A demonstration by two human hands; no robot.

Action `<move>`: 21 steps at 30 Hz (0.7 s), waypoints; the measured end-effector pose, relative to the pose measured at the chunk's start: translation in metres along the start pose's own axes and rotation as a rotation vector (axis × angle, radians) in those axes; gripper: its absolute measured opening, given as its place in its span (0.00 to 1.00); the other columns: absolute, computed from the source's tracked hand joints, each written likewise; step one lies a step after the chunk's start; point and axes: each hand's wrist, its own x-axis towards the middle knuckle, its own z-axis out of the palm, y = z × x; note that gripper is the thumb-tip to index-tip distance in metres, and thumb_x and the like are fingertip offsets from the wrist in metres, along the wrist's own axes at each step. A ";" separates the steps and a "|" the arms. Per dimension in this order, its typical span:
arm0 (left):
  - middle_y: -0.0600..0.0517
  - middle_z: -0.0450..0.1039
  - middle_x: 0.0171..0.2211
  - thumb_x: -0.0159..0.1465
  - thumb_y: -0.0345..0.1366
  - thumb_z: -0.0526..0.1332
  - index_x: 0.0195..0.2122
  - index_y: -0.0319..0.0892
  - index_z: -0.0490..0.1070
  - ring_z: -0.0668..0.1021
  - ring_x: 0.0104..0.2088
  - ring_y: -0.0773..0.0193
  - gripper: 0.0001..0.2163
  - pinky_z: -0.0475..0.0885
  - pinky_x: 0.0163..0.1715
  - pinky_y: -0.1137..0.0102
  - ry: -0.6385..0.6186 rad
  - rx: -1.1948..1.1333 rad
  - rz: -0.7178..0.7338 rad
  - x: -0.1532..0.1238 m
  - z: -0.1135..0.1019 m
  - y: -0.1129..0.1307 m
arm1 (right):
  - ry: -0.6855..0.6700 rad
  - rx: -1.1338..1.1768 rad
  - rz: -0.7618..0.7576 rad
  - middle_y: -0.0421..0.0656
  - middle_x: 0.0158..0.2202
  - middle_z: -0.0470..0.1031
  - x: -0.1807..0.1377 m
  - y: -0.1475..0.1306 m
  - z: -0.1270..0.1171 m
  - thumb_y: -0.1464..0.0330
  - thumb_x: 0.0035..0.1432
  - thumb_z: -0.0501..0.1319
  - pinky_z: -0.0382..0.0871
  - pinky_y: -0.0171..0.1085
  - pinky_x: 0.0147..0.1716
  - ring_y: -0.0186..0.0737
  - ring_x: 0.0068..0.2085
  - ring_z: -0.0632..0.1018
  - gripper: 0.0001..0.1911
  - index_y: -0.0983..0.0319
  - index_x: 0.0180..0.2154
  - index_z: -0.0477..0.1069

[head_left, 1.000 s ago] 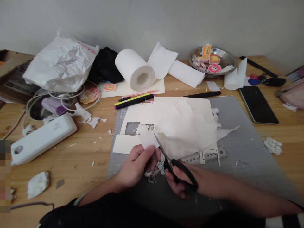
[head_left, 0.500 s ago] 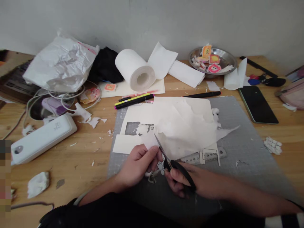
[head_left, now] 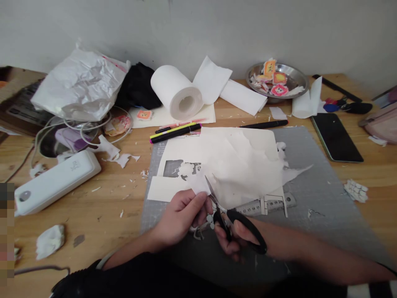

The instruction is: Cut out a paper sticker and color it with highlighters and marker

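My left hand (head_left: 180,217) pinches a small white paper piece (head_left: 197,184) above the grey cutting mat (head_left: 310,182). My right hand (head_left: 245,238) grips black-handled scissors (head_left: 231,217), whose blades point up and left into that paper. Beneath lie a large thin white sheet (head_left: 245,165), a cream card with a cut-out window (head_left: 173,167) and a metal ruler (head_left: 263,203). Small white cut scraps sit under my fingers.
On the wooden desk: a tissue roll (head_left: 176,91), highlighter and pens (head_left: 175,131), a black pen (head_left: 263,123), a metal dish of stickers (head_left: 277,78), a phone (head_left: 336,136), a white device (head_left: 56,180), a crumpled plastic bag (head_left: 80,82), cables.
The scissor handles have spread wider and my right hand has shifted slightly right and down. The paper piece in my left hand sits a little lower.
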 end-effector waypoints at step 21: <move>0.58 0.58 0.10 0.59 0.49 0.54 0.20 0.39 0.67 0.60 0.14 0.73 0.19 0.54 0.15 0.76 0.007 0.016 0.003 0.000 0.001 0.003 | -0.008 -0.025 -0.010 0.36 0.26 0.57 0.001 0.002 -0.001 0.37 0.50 0.45 0.61 0.33 0.29 0.30 0.27 0.63 0.33 0.62 0.27 0.56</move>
